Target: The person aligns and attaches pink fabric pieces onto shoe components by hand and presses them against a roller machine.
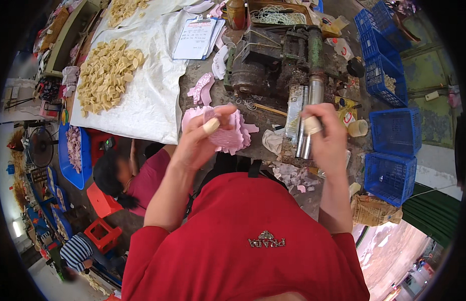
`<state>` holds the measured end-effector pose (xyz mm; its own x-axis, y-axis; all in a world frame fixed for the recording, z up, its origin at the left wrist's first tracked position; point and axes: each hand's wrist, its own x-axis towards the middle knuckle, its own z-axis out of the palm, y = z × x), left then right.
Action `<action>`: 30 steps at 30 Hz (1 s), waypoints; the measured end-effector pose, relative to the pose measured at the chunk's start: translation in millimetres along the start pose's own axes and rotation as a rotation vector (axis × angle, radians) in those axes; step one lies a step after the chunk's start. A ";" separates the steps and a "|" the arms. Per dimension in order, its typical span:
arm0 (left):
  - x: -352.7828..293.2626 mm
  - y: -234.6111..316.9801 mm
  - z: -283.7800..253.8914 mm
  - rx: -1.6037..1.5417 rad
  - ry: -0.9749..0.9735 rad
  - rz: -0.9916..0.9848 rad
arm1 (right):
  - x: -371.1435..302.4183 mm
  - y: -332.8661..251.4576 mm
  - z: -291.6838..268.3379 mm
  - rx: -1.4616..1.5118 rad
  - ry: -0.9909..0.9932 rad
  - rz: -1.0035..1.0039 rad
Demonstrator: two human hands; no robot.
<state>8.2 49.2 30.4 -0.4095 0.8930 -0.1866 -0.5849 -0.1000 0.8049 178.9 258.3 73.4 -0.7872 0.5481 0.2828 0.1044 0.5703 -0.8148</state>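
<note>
Holding a pink piece (222, 137) at the stack (247, 129), the left hand (195, 134) seemingly has many left, the number done unclear, while the blurred right hand (328, 126) by the roller (317, 90) has a grip I cannot tell.

The machine (255, 70) sits on the table (197, 69), right of the clipboard (195, 41), left of the crates (395, 131).

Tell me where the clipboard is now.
In the head view, the clipboard lies upper left of centre, at the right edge of the white sheet, between the larger heap of tan pieces and the dark machine.
</note>
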 end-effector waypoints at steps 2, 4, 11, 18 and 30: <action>15.9 -12.8 28.0 -0.286 -0.007 0.114 | 1.3 -22.6 20.5 -0.091 -0.020 -0.182; 26.9 -20.1 50.0 -0.341 -0.039 0.150 | -2.9 -29.6 34.4 -0.159 -0.024 -0.199; 36.2 -32.8 87.5 -0.289 -0.150 0.306 | -13.2 -25.9 55.7 -0.263 0.211 -0.204; 37.7 -33.1 102.3 0.212 0.032 0.427 | -15.5 -20.2 50.5 -0.220 0.296 -0.267; 58.5 -47.9 63.8 0.885 0.093 0.137 | -9.2 78.3 -80.0 -0.282 -0.105 0.344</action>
<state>56.9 134.2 16.8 -0.5140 0.8549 -0.0706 0.2110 0.2058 0.9556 242.9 346.8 47.5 -0.7336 0.6781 -0.0446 0.5202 0.5182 -0.6789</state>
